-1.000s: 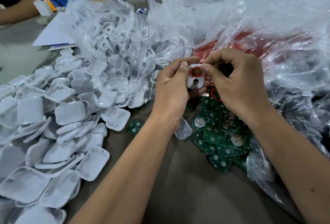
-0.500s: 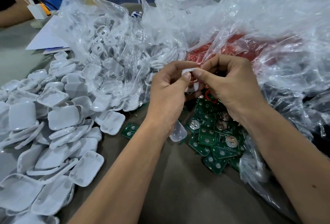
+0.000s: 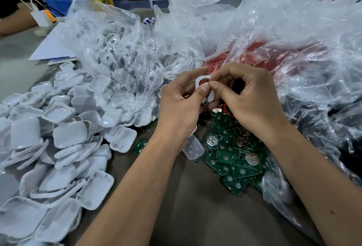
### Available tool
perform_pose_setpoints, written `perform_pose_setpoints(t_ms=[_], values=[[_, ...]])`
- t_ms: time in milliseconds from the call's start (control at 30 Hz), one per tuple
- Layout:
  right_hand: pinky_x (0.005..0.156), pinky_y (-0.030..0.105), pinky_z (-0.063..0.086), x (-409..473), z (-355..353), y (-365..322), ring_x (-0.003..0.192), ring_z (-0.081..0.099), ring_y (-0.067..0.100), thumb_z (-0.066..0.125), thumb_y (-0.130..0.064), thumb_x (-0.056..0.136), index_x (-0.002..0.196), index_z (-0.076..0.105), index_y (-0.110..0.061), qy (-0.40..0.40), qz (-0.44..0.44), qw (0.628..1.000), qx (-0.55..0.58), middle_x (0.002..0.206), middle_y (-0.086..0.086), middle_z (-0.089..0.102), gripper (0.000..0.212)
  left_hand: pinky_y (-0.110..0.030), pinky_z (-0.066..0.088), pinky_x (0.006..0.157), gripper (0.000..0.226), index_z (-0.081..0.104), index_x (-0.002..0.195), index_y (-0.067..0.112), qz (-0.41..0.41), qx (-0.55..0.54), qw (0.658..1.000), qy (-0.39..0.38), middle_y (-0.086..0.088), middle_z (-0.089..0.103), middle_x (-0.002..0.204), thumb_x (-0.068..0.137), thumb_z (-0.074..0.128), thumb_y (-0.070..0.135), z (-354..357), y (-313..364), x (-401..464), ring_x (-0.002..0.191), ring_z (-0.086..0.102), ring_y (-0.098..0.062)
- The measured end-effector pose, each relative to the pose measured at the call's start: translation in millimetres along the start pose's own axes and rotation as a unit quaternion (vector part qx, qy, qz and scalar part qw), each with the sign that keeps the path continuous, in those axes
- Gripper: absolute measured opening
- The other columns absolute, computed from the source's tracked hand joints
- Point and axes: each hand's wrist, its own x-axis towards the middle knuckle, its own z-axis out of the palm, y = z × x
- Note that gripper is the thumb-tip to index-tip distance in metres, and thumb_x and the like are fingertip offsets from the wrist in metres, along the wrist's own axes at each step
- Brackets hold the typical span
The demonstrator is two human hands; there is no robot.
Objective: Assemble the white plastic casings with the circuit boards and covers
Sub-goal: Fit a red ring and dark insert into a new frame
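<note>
Both forearms reach in from the bottom edge and meet mid-table, wrists bent slightly inward. The left hand [image 3: 179, 106] curls round a white casing [image 3: 203, 89] from the left, thumb laid across its face. The right hand [image 3: 252, 98] comes in from the right w/ fingers arched, thumb and forefinger pinching the casing's top edge — a red ring part [image 3: 202, 83] shows inside it. The casing sits raised above the table, just over a heap of green circuit boards [image 3: 235, 151]. White covers [image 3: 58, 147] lie piled at left; a clear cover [image 3: 193, 148] rests by the left wrist. Clear bags [image 3: 121, 65] w/ more white parts lie behind — red pieces show through the right-hand bag [image 3: 260, 55].
</note>
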Motion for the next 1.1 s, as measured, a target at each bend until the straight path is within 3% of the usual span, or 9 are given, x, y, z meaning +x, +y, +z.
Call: perform_pose_setpoints(t_ms=[333, 500, 700, 867, 1100], values=[[0.074, 0.008, 0.042, 2, 0, 0, 0.077, 0.056, -0.004, 0.077, -0.009, 0.091, 0.093, 0.076, -0.008, -0.049, -0.057, 0.995, -0.065, 0.084, -0.009, 0.062, 0.002, -0.041, 0.063, 0.079, 0.023, 0.071, 0.120, 0.005, -0.054, -0.051, 0.997, 0.007, -0.019, 0.074, 0.112, 0.106, 0.052, 0.010, -4, 2, 2, 0.100, 0.075, -0.031], [0.075, 0.008, 0.040, 1, 3, -2, 0.079, 0.053, -0.002, 0.072, -0.007, 0.095, 0.095, 0.072, -0.005, -0.040, -0.063, 0.995, -0.069, 0.089, -0.006, 0.060, 0.002, -0.039, 0.062, 0.076, 0.030, 0.071, 0.117, 0.004, -0.072, -0.095, 0.993, 0.020, -0.018, 0.077, 0.104, 0.109, 0.044, 0.014, -1, 4, 2, 0.097, 0.076, -0.030], [0.073, 0.014, 0.044, -1, 9, -4, 0.078, 0.057, 0.012, 0.072, -0.005, 0.095, 0.093, 0.071, -0.004, -0.023, -0.085, 0.992, -0.085, 0.092, -0.003, 0.062, 0.002, -0.037, 0.062, 0.072, 0.031, 0.072, 0.116, 0.004, -0.069, -0.106, 0.992, 0.031, -0.016, 0.076, 0.103, 0.110, 0.045, 0.018, 1, 5, 1, 0.089, 0.077, -0.021], [0.074, 0.008, 0.039, -2, 10, -2, 0.078, 0.052, 0.007, 0.072, -0.004, 0.094, 0.092, 0.069, -0.006, -0.028, -0.080, 0.992, -0.097, 0.091, -0.008, 0.057, 0.004, -0.038, 0.062, 0.073, 0.030, 0.073, 0.114, 0.005, -0.065, -0.105, 0.992, 0.041, -0.016, 0.075, 0.101, 0.109, 0.047, 0.018, 2, 2, 2, 0.084, 0.075, -0.018], [0.075, 0.012, 0.043, -1, 10, 0, 0.080, 0.056, 0.011, 0.071, -0.002, 0.095, 0.094, 0.069, -0.005, -0.024, -0.096, 0.989, -0.106, 0.095, -0.003, 0.060, 0.003, -0.038, 0.062, 0.070, 0.029, 0.076, 0.106, 0.009, -0.068, -0.103, 0.991, 0.055, -0.011, 0.076, 0.097, 0.108, 0.048, 0.016, 4, 2, 3, 0.077, 0.074, -0.014]])
